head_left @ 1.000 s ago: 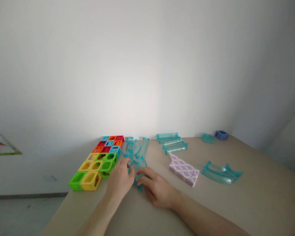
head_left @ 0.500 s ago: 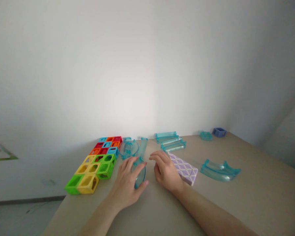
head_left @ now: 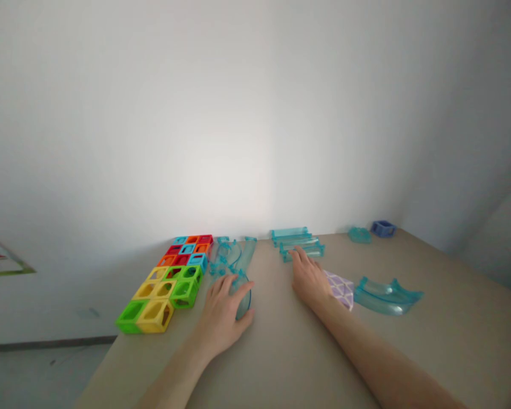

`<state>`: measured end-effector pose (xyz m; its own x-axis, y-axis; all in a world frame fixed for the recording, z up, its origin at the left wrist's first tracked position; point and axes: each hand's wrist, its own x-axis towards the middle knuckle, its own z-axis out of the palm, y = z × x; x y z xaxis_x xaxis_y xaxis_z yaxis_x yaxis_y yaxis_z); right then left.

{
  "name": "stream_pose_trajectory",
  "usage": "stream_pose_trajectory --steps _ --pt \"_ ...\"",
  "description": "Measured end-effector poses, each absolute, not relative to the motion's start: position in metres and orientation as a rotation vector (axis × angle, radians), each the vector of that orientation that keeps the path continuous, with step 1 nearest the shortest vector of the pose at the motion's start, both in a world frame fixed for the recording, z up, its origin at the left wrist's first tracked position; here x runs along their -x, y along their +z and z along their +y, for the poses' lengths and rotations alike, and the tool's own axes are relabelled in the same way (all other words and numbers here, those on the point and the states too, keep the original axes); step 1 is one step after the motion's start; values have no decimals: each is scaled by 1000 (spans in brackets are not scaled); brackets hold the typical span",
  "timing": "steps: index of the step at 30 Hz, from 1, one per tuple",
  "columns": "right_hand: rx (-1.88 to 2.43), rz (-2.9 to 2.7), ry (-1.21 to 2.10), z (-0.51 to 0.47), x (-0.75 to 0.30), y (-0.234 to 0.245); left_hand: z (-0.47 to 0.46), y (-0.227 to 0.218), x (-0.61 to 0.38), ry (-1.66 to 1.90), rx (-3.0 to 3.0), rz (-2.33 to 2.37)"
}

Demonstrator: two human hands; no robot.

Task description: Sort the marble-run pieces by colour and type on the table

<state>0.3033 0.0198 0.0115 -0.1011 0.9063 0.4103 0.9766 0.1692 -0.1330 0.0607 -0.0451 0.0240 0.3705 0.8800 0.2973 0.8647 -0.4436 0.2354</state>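
Note:
My left hand [head_left: 225,309] rests over a clear teal piece with a rounded edge [head_left: 244,301], its fingers and thumb spread apart rather than wrapped round it. Just beyond lies a clear teal round piece [head_left: 227,253] with small connectors. Stretched forward, my right hand [head_left: 309,278] has its fingertips at the nearest of the straight teal track pieces [head_left: 315,250]; I cannot tell whether they touch it. A purple block with white criss-cross lines [head_left: 342,289] lies beside and partly behind that hand, much of it hidden.
Hollow coloured cubes [head_left: 156,316] stand in rows along the left table edge. A curved teal track [head_left: 387,296] lies at the right. Near the wall are a small teal piece [head_left: 360,234] and a blue hollow block [head_left: 384,228]. The wall [head_left: 238,142] bounds the table's back.
My right hand has moved forward and to the right, toward the straight track pieces, and its fingers have straightened. The purple block sits slightly farther right. My left hand has barely moved.

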Motion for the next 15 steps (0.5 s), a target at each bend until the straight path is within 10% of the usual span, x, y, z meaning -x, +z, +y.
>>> stream_pose_trajectory --steps 15 --pt "1354 -2149 -202 21 -293 12 -43 28 -57 819 -2561 1598"
